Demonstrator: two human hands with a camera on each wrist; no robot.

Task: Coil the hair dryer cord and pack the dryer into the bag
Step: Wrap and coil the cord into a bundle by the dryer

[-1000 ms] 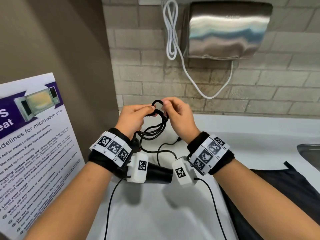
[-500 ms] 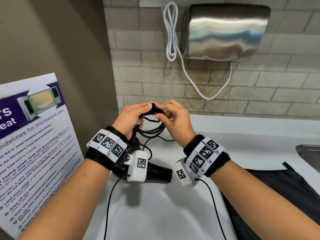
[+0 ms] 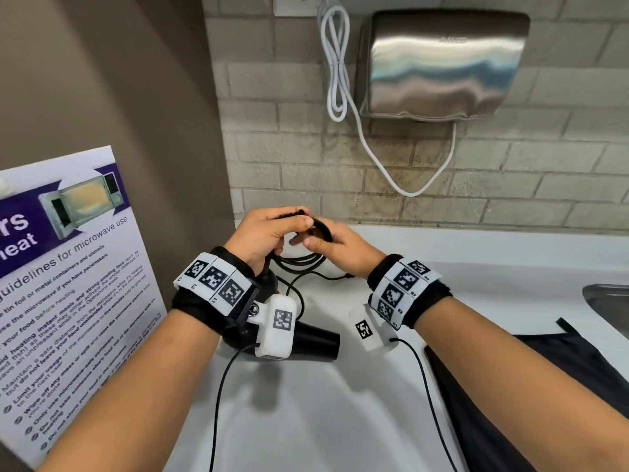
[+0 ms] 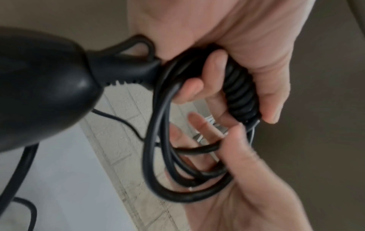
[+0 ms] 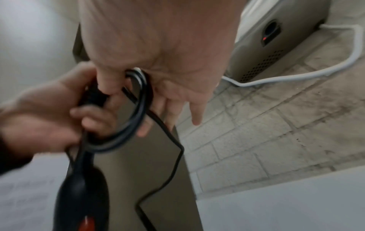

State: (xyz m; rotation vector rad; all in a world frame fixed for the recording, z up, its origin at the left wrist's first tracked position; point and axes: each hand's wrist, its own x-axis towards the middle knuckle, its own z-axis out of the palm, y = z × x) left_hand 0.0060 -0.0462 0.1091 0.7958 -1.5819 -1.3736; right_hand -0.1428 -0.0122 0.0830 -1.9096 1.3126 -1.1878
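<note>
The black hair dryer hangs by its cord over the white counter, partly hidden under my left wrist; its handle fills the left of the left wrist view. My left hand grips the top of the coiled black cord, where turns are wound tightly round the bundle. My right hand is against the coil's right side, fingers through the loops and thumb pinching a strand. The black bag lies flat at the lower right.
A steel hand dryer with a white cable hangs on the brick wall behind. A microwave poster stands at the left. A metal sink edge is at the far right. Thin sensor wires trail from my wrists.
My right hand has dropped from the top of the coil to its right side, carrying the cord round the bundle. My left hand keeps its grip.
</note>
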